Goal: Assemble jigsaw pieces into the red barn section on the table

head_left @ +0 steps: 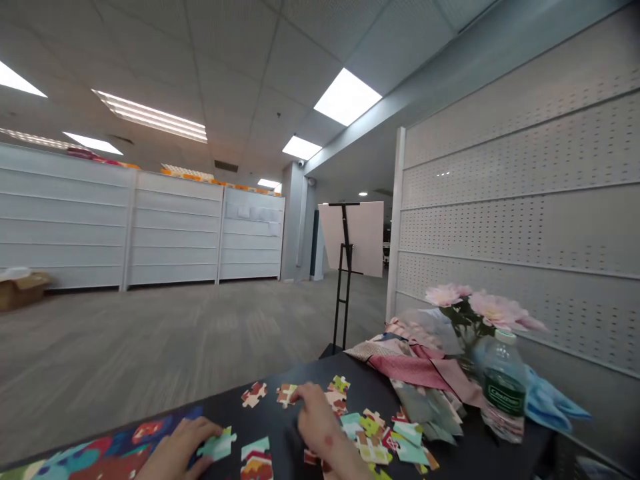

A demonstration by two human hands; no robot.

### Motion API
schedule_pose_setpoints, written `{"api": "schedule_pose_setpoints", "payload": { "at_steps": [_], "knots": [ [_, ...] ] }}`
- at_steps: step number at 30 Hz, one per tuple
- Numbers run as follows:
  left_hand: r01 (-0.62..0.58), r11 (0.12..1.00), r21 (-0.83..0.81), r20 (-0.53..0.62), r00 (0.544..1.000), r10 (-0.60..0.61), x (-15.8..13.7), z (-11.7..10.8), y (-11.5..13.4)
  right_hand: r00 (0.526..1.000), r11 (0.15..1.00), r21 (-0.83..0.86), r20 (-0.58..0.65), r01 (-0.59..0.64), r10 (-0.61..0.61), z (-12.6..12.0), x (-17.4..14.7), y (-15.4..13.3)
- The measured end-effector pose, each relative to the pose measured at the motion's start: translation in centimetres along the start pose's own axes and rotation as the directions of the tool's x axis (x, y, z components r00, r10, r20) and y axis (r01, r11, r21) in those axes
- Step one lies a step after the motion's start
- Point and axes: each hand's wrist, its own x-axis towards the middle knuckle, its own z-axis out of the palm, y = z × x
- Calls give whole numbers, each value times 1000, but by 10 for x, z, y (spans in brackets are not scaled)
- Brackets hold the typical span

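My left hand [181, 445] is at the lower left, over the edge of a colourful joined puzzle picture [107, 450]. Its fingers and thumb close around the left side of a pale-green puzzle piece [221, 445]. My right hand [320, 420] is farther right, its index finger stretched to the right edge of a cream-and-brown puzzle piece [285, 395]. Its other fingers are bent and partly hidden. A reddish-brown piece [254, 395] lies left of that one. Between my hands, near the front, is a piece with red and yellow stripes [257, 460].
Several loose puzzle pieces [373, 443] are heaped on the black table right of my right hand. Behind them lie pink fabric items [425, 367], a water bottle [504, 390] and pink flowers [500, 310]. An easel [345, 267] stands on the floor beyond the table.
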Motion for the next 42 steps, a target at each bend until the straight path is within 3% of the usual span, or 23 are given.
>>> {"api": "schedule_pose_setpoints", "payload": {
  "at_steps": [4,8,13,18,23,27,30,37,39,42],
  "knots": [
    [61,995,76,-85,995,-54,9,5,-7,983,981,-73,-37,-181,179,-39,16,50],
    [84,994,69,-207,976,-68,9,10,-6,972,969,-95,38,-226,230,-41,18,73],
    [-19,1000,-22,-293,956,11,1,5,4,973,982,-17,133,-187,187,-22,16,64],
    [-89,992,-84,-293,954,61,-1,4,8,974,974,142,166,-176,152,-26,19,58],
    [-110,987,-114,-285,956,73,0,10,4,964,897,380,222,-224,147,-37,19,48],
    [-120,983,-143,-269,960,78,-2,9,7,942,846,490,333,-212,43,-39,11,28],
    [-118,982,-150,-267,961,75,-4,6,11,937,858,483,348,-175,-5,-37,7,18],
    [-114,981,-156,-254,965,71,-7,2,17,988,979,183,142,-83,58,-34,5,25],
    [-117,981,-157,-254,964,75,-8,0,19,987,988,153,159,-35,10,-32,1,20],
    [-118,980,-160,-254,964,75,-9,-2,22,952,984,172,294,40,-90,-26,-8,4]
  ]
}}
